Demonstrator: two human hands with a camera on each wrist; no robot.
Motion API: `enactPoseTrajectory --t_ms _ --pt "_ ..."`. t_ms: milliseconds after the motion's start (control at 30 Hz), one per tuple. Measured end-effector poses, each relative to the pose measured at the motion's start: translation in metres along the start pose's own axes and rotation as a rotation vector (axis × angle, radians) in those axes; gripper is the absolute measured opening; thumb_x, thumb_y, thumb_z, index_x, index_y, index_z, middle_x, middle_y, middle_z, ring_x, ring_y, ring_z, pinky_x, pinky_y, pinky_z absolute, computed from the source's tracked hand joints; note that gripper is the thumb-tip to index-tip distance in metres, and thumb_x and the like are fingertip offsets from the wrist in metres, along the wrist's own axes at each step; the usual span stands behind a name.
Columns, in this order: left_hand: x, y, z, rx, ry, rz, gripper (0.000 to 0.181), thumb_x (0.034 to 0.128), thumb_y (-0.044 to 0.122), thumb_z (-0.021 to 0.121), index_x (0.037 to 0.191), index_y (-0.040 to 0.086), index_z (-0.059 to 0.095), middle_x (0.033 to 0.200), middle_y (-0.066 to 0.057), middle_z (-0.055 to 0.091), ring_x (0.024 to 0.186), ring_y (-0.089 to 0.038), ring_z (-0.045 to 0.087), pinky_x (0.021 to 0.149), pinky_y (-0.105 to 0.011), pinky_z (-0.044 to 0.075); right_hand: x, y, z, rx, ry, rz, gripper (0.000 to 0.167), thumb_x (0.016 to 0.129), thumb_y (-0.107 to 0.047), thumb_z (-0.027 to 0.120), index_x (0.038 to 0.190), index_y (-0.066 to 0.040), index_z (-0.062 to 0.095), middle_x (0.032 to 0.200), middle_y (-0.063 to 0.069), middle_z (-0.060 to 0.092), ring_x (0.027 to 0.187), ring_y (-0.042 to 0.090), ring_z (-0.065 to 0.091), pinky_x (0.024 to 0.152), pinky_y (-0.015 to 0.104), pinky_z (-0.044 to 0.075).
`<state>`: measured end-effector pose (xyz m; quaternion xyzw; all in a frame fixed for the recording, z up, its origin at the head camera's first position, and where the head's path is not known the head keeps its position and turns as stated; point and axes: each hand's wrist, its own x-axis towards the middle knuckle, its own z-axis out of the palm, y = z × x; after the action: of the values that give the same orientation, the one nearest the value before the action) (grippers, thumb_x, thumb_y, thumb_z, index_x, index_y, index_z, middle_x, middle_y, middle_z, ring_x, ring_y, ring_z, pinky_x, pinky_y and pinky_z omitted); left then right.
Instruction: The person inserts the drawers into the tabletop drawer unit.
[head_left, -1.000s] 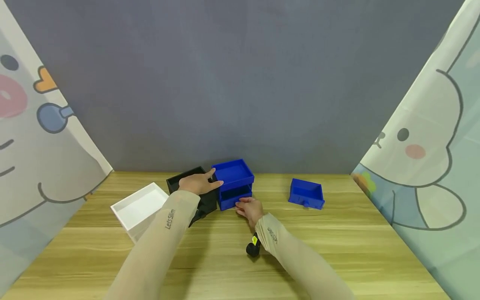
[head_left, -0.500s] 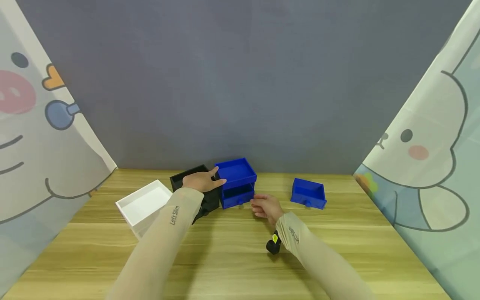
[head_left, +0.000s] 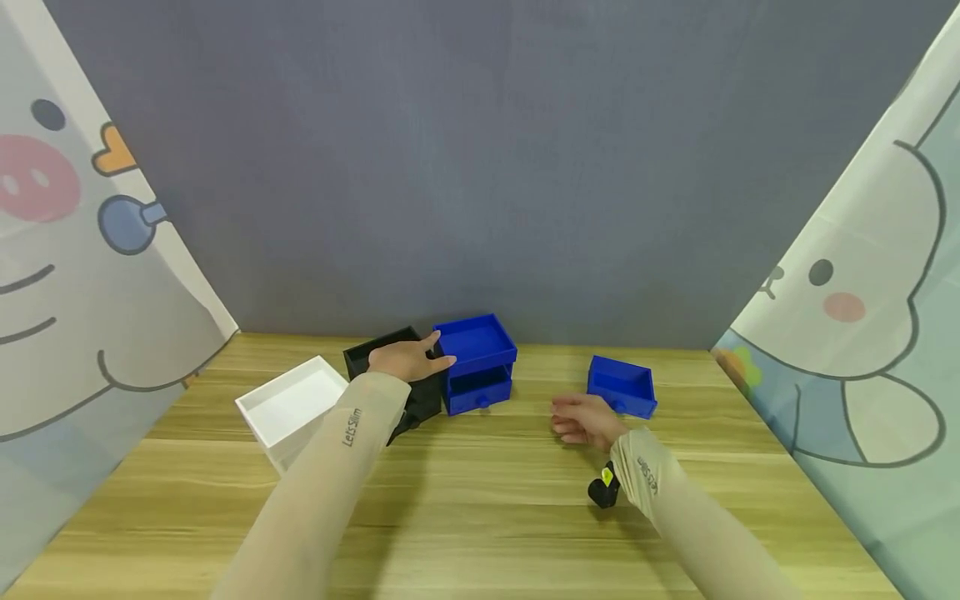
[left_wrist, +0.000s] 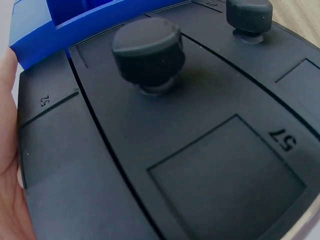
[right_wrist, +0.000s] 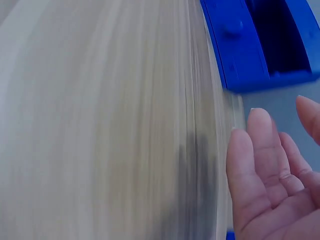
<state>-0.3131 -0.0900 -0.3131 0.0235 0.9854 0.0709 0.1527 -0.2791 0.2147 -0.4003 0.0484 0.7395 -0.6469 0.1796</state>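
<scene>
In the head view, my left hand (head_left: 405,360) lies over the black drawer box (head_left: 382,342), its thumb and forefinger stretched out against the left side of the blue drawer cabinet (head_left: 476,343). The left wrist view has the black front with round knobs (left_wrist: 149,56) close up, and the blue cabinet beside it. A lower blue drawer (head_left: 480,396) sits in the cabinet beneath an open gap. To the right, my right hand (head_left: 587,421) hovers above the table with nothing in it, fingers loosely bent. Near it is a separate blue drawer (head_left: 621,387) with a small knob.
A white open box (head_left: 292,404) stands at the left, partly behind the left sleeve. The wooden table (head_left: 480,517) ends at a grey backdrop (head_left: 480,167). Printed cartoon panels flank both sides. A black wrist camera (head_left: 603,490) hangs under the right wrist.
My right hand has let go of the lower drawer's front and moved right toward the loose blue drawer. The left hand stays against the cabinet. The head view has shifted slightly.
</scene>
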Motion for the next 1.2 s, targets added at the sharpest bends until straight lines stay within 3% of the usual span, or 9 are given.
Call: enactPoseTrajectory --t_ms 200,367,567,767,967,1133,1200 --pt "0.001 -0.001 0.001 0.017 0.003 0.002 0.077 0.0902 0.072 0.033 0.153 0.038 0.006 0.052 0.000 0.040 0.044 -0.012 0.018 0.048 -0.029 0.020 -0.013 0.005 -0.029 0.031 0.024 -0.005 0.049 0.097 -0.009 0.055 0.137 0.014 0.039 0.084 0.003 0.069 0.065 0.007 0.065 0.062 0.024 0.054" --pt "0.002 -0.002 0.003 0.007 0.007 0.006 0.077 0.0904 0.072 0.034 0.154 0.037 0.007 0.056 -0.002 0.046 0.044 -0.012 0.019 0.048 -0.029 0.021 -0.022 0.012 -0.053 0.110 0.011 0.028 0.045 0.098 -0.008 0.052 0.134 0.015 0.039 0.083 0.002 0.068 0.067 0.007 0.066 0.065 0.025 0.054" --pt "0.002 -0.003 0.002 0.008 0.002 0.005 0.077 0.0906 0.072 0.034 0.154 0.037 0.007 0.067 -0.006 0.056 0.045 -0.013 0.021 0.049 -0.029 0.021 -0.027 0.020 -0.075 0.151 0.046 0.096 0.048 0.102 -0.020 0.048 0.136 0.012 0.036 0.082 0.001 0.068 0.066 0.006 0.066 0.064 0.027 0.055" --pt "0.004 0.002 0.000 0.024 0.003 -0.001 0.076 0.0905 0.072 0.034 0.153 0.038 0.007 0.063 -0.005 0.053 0.045 -0.013 0.020 0.050 -0.030 0.020 -0.026 0.025 -0.088 0.198 0.059 0.137 0.055 0.103 -0.026 0.044 0.139 0.014 0.034 0.075 0.001 0.069 0.066 0.009 0.067 0.065 0.028 0.055" --pt "0.006 0.003 0.002 0.029 0.022 0.000 0.077 0.0894 0.073 0.034 0.153 0.039 0.009 0.053 -0.001 0.042 0.044 -0.012 0.018 0.049 -0.029 0.018 -0.023 0.026 -0.091 0.280 0.100 0.145 0.034 0.103 -0.022 0.043 0.113 0.010 0.053 0.071 0.003 0.068 0.062 0.010 0.066 0.063 0.026 0.055" --pt "0.005 -0.001 0.005 0.029 0.024 -0.011 0.077 0.0890 0.073 0.035 0.153 0.039 0.010 0.057 -0.003 0.048 0.044 -0.013 0.020 0.049 -0.030 0.020 -0.017 0.025 -0.087 0.335 0.117 0.157 0.026 0.102 -0.018 0.045 0.093 0.002 0.059 0.070 0.005 0.068 0.060 0.010 0.066 0.063 0.025 0.054" --pt "0.004 -0.001 0.004 0.028 0.025 -0.006 0.077 0.0890 0.073 0.035 0.153 0.039 0.010 0.061 -0.004 0.052 0.045 -0.014 0.022 0.050 -0.030 0.021 -0.014 0.024 -0.087 0.343 0.119 0.156 0.025 0.102 -0.018 0.045 0.092 0.001 0.058 0.069 0.005 0.068 0.060 0.010 0.066 0.062 0.025 0.054"
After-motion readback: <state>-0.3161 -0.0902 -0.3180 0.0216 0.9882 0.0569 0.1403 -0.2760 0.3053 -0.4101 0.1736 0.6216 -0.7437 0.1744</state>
